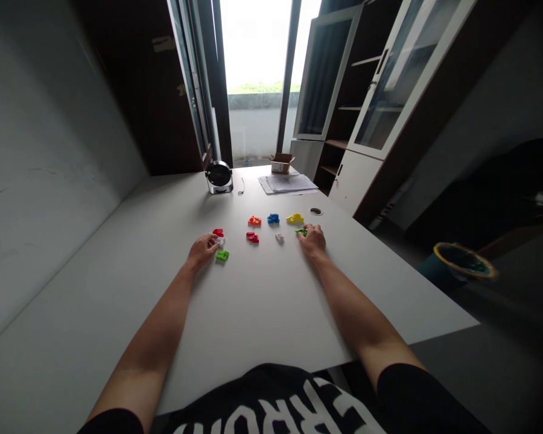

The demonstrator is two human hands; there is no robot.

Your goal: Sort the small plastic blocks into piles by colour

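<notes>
My left hand (203,249) has its fingers closed on a small white piece (220,242) at the left of the group. A red piece (218,232) lies just beyond it and a green piece (222,256) just nearer. On the right, my right hand (312,240) pinches another green piece (301,231). Between the hands are a second red piece (252,237) and a second white piece (279,238). Behind these, an orange piece (254,221), a blue piece (273,219) and a yellow piece (295,218) form a row.
Farther back on the white table (253,301) stand a round black device (219,175), papers (289,183) and an open cardboard box (281,163). A cable hole (315,211) lies beyond my right hand. A bin (457,265) stands off the right edge.
</notes>
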